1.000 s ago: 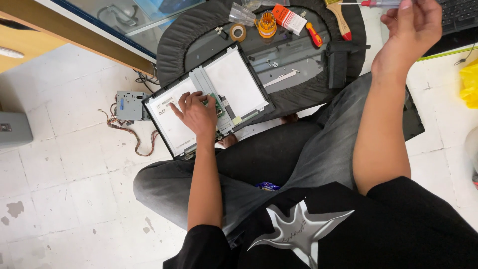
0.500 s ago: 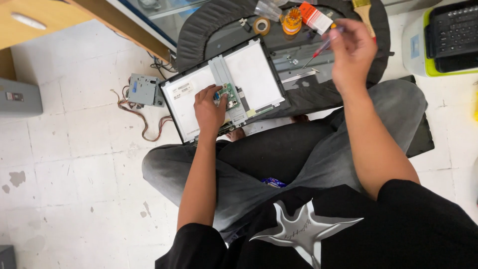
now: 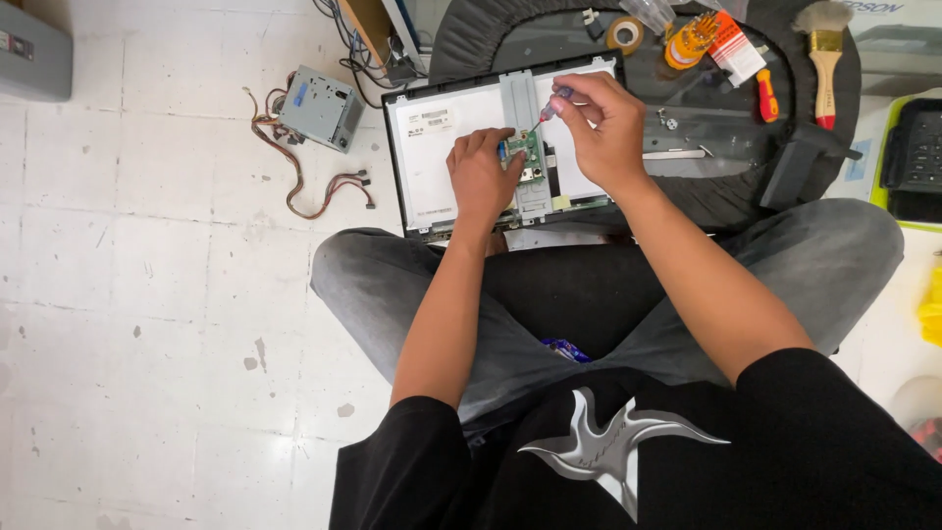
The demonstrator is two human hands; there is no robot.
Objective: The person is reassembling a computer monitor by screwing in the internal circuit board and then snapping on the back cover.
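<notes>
- Your left hand lies palm down on the flat white-backed display panel with a black frame, fingers curled, fingertips pinning the small green circuit board at its left edge.
- Your right hand is closed in a pinch round a thin screwdriver with a purple-and-clear handle; the tip points down onto the top of the green board.
- The green board sits on a grey metal strip running from the panel's far edge to its near edge, about mid-panel.
- The panel rests across your knees and the near edge of a round black padded seat, tilted a little; its left part hangs over the floor.
- You sit cross-legged in grey trousers on a white tiled floor.
- On the seat, far side: a roll of tan tape, an orange round holder of bits, an orange-and-white box, a red-handled screwdriver, a wooden-handled paintbrush.
- Grey flat metal plate lies on the seat just right of your right hand.
- On the floor left of the panel: a grey metal box unit with a bundle of coloured wires trailing toward you.
- Black keypad device in a yellow-green tray at the right edge, well apart from your hands.
</notes>
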